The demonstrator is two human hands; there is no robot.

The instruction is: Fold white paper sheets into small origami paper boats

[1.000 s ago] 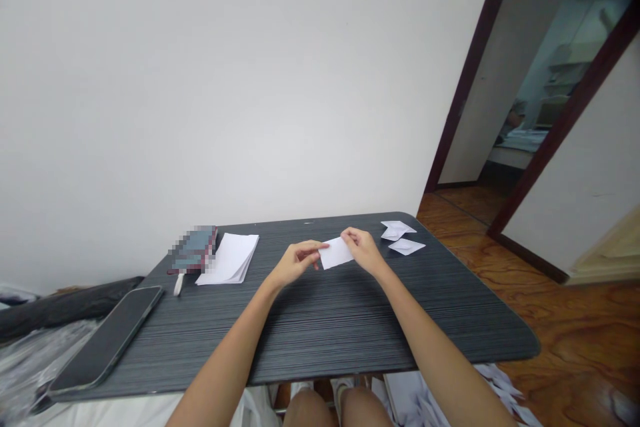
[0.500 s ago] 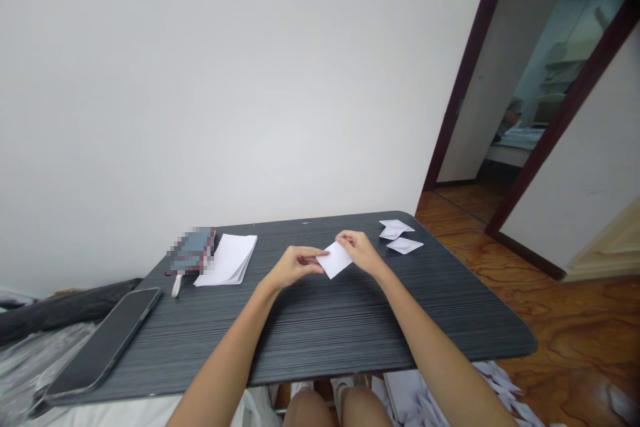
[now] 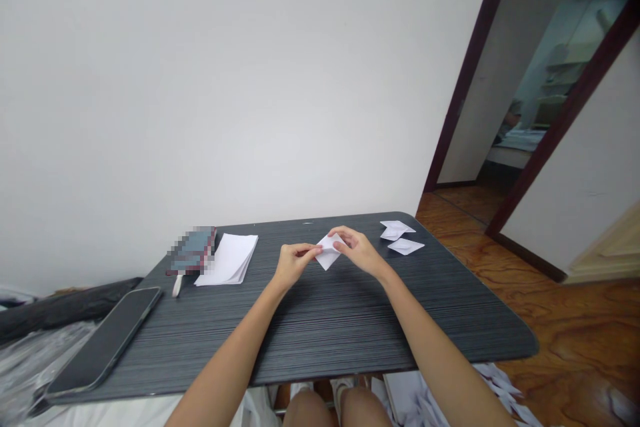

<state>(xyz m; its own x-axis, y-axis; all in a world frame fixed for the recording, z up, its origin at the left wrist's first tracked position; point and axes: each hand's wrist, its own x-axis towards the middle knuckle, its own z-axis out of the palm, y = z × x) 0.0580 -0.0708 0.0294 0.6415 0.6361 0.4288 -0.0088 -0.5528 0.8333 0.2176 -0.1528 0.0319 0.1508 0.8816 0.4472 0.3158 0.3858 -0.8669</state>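
Observation:
A small white paper (image 3: 327, 254) is held just above the dark striped table (image 3: 320, 327), near its middle. My left hand (image 3: 291, 263) pinches the paper's left edge with closed fingers. My right hand (image 3: 357, 248) grips its right side, fingers curled over the top. The paper is folded and turned so one corner points down.
A stack of white paper sheets (image 3: 229, 258) lies at the back left beside a blurred box (image 3: 193, 249) and a white pen (image 3: 177, 285). A black phone (image 3: 103, 341) rests at the left edge. Folded paper pieces (image 3: 401, 236) sit at the back right. A doorway opens on the right.
The paper was a flat rectangle between my hands; now it is folded smaller and rotated to a point. Both hands have drawn closer together.

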